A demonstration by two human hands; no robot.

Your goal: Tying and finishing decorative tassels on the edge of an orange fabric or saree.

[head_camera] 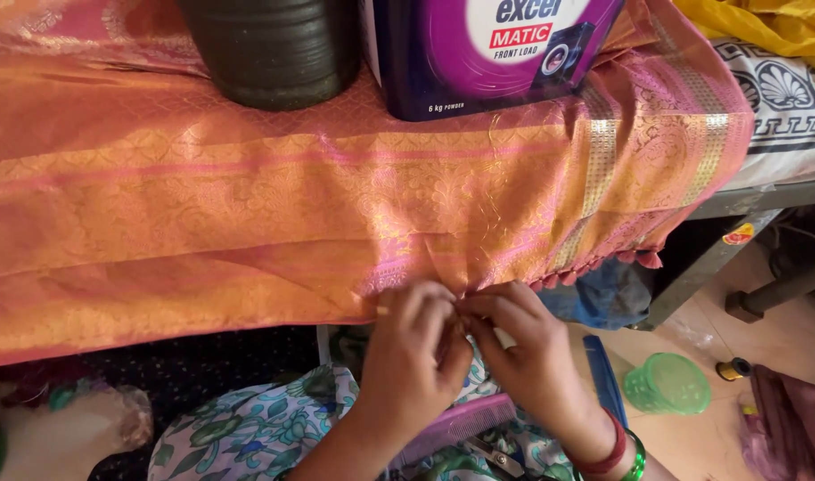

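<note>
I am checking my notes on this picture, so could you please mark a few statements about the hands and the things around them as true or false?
1. Both hands, left hand and right hand, meet at the edge of the orange-pink cloth. True.
2. The dark container lies on the floor. False: it stands on the cloth.
3. A green basket sits on the floor. True.
4. The right wrist is bare. False: it wears red and green bangles.

Soft, warm daylight, brightest at the right; sheen on the silk cloth (247, 205); hands slightly blurred.
</note>
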